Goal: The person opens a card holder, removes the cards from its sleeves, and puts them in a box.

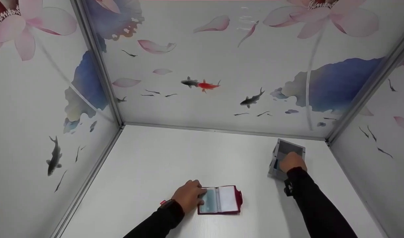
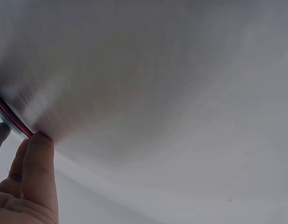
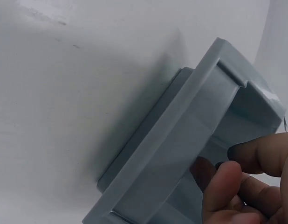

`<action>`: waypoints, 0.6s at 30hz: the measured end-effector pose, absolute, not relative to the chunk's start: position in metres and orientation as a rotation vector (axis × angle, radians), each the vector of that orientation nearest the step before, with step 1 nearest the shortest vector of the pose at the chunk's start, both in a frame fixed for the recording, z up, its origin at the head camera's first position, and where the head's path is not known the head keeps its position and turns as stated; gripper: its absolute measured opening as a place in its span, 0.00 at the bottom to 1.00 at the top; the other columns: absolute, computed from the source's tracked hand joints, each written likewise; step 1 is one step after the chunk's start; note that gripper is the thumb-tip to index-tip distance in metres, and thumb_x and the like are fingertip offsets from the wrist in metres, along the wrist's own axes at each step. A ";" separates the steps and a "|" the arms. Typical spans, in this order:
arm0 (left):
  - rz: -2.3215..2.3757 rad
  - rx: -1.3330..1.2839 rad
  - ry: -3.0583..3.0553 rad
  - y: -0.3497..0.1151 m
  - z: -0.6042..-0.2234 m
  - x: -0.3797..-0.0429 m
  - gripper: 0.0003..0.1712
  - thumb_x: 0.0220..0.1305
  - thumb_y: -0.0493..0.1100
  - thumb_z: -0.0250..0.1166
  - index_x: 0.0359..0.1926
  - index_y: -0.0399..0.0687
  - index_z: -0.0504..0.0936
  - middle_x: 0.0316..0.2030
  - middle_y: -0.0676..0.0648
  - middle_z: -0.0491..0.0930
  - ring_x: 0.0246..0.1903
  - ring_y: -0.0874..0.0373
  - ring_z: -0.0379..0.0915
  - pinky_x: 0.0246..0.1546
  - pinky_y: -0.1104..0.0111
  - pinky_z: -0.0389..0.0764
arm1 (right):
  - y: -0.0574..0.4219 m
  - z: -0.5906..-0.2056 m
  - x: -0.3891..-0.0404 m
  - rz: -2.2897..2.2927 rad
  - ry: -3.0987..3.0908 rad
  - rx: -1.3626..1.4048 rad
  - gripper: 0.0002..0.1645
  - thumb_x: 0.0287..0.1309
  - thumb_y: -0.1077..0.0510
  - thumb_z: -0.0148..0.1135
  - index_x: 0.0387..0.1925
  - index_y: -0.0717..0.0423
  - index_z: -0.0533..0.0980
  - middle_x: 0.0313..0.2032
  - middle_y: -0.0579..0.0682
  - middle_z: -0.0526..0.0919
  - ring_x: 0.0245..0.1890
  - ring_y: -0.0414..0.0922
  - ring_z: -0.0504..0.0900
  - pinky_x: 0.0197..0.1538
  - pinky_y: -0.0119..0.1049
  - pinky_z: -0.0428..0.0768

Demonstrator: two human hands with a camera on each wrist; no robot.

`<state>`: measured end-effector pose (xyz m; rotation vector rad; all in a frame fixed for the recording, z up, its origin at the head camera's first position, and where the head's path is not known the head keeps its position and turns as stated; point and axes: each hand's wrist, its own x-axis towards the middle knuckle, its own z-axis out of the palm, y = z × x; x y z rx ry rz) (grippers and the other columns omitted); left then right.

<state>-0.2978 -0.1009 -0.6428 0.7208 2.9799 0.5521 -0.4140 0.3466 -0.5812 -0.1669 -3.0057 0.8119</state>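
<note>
A small card holder [image 1: 227, 199] with a dark red cover and clear sleeves lies open on the white table in the head view. My left hand [image 1: 188, 195] grips its left edge, with fingertips on the clear page. In the left wrist view, the fingers [image 2: 39, 163] meet the red cover edge [image 2: 16, 119]. Farther right, my right hand [image 1: 293, 162] reaches into a grey plastic bin [image 1: 278, 145]. Its fingers [image 3: 260, 156] are bent inside the bin, partly shadowed in the right wrist view; I cannot tell whether they hold something.
The white tabletop [image 1: 162, 152] meets printed panels with lotus flowers and fish on the left, back and right. Metal strips [image 1: 215, 131] run along the seams. The bin stands near the back right corner, with a dark blue patch [image 1: 276, 163] inside.
</note>
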 end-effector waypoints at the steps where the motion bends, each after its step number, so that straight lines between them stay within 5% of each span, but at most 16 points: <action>1: 0.551 0.719 2.983 -0.101 -0.642 -0.298 0.24 0.69 0.49 0.83 0.64 0.56 0.94 0.51 0.50 0.86 0.47 0.57 0.77 0.49 0.65 0.84 | 0.345 -0.580 -0.413 0.812 -2.993 -0.168 0.26 0.63 0.67 0.53 0.12 0.45 0.61 0.14 0.41 0.63 0.17 0.42 0.65 0.23 0.36 0.67; 12: 0.585 0.739 3.008 -0.102 -0.647 -0.295 0.24 0.67 0.48 0.84 0.63 0.54 0.95 0.51 0.49 0.87 0.48 0.56 0.78 0.49 0.64 0.85 | 0.305 -0.571 -0.393 0.879 -2.924 -0.202 0.30 0.71 0.58 0.62 0.12 0.45 0.63 0.13 0.40 0.65 0.16 0.41 0.66 0.22 0.36 0.67; 18: 0.613 0.773 3.021 -0.102 -0.649 -0.296 0.24 0.67 0.47 0.84 0.63 0.52 0.94 0.50 0.48 0.87 0.47 0.55 0.78 0.47 0.62 0.85 | 0.274 -0.566 -0.377 0.976 -2.901 -0.121 0.19 0.71 0.57 0.66 0.23 0.61 0.83 0.23 0.52 0.86 0.24 0.45 0.79 0.29 0.37 0.75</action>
